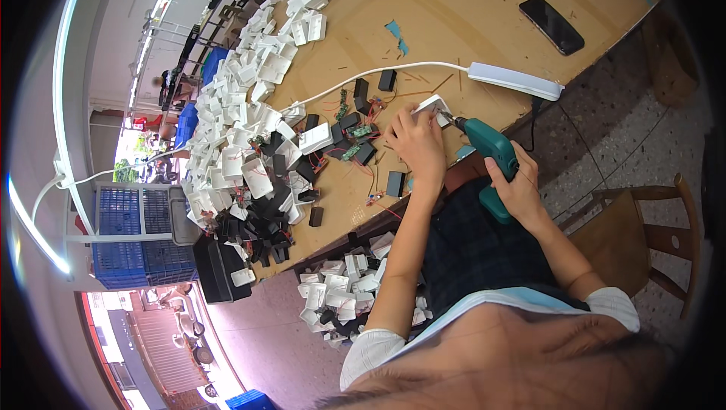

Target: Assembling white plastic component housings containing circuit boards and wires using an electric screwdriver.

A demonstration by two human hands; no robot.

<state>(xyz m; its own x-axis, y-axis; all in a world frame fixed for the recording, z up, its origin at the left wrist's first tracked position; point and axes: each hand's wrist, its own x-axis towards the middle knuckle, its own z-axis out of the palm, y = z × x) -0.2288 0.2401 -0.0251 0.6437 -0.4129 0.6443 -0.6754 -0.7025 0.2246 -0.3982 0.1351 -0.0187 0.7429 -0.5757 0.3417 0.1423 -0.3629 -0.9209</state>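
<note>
Wooden table (454, 24), boxy white casing (433, 105)

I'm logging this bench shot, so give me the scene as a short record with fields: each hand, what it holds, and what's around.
left hand: pressing down on a small white plastic casing at the table edge
right hand: gripping a green electric screwdriver, its tip at the casing
table: wooden top
nearby parts: black modules, small circuit boards, heap of white casings
other items: white power strip, black phone
</note>
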